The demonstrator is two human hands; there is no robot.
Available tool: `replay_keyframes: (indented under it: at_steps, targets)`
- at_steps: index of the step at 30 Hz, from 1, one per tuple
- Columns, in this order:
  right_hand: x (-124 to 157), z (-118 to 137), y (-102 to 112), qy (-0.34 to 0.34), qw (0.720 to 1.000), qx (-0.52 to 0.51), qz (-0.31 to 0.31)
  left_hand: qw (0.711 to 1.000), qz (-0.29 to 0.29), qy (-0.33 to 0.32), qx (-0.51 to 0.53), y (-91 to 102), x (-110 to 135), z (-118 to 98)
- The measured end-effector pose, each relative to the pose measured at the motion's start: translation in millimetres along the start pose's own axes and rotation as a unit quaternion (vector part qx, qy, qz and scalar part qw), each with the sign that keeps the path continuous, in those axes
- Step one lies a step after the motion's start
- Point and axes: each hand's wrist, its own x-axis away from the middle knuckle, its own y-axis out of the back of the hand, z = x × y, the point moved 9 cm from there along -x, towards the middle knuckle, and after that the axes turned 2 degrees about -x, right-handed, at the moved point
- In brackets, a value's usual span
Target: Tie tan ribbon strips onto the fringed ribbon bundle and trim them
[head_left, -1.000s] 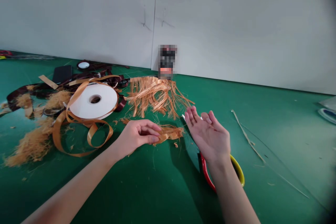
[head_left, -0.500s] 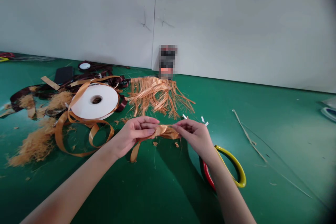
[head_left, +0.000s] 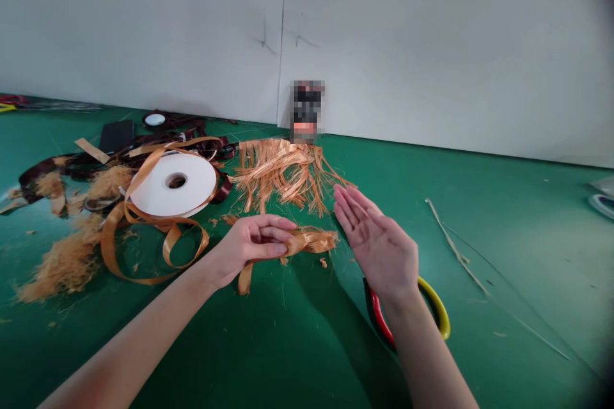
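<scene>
Pinches frayed tan ribbon (head_left: 314, 241) in nearly closed left grip (head_left: 256, 241), in front and right of the white spool (head_left: 196, 180); holds right grip (head_left: 378, 246) flat, wide open and unfilled, farther right of that spool.

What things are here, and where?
frayed ribbon strip: 1, golden brown, centre
large ribbon spool: 1, white, left
loose ribbon: count unclear, golden brown, over and before that spool
dark ribbon: count unclear, brown, behind that spool
small disc: 1, white, left rear
flat rectangle: 1, black, left rear
fluff clumps: several, tan, left
fringed ribbon pile: 1, copper, centre rear
wall panels: 2, pale grey, back
blurred object: 1, dark, before the wall panels
scissors: 1, red and yellow handles, right
thin strands: 2 or more, pale, right
cut-off object: 1, pale, right edge
indistinct items: several, red and yellow, far left
work surface: 1, green, below
left hand: 1, bare, pinching the strip
right hand: 1, bare, open, right of centre
</scene>
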Motion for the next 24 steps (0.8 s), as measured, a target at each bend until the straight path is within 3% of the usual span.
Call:
replay_keyframes:
  at_steps: [4, 9, 24]
  targets:
    - [5.0, -4.8, -13.1, 0.020, 0.995, 0.087, 0.052, 1.000, -0.003, -0.007, -0.001, -1.2, -0.7, -1.8]
    - [10.3, -9.3, -26.2, 0.035, 0.961, 0.244, 0.126, 1.000, 0.003, -0.013, -0.002, -3.1, -1.9, -0.9]
    - [6.3, -7.8, -18.3, 0.024, 0.977, 0.180, 0.109, 1.000, -0.004, -0.020, -0.005, -3.3, -3.5, -0.3]
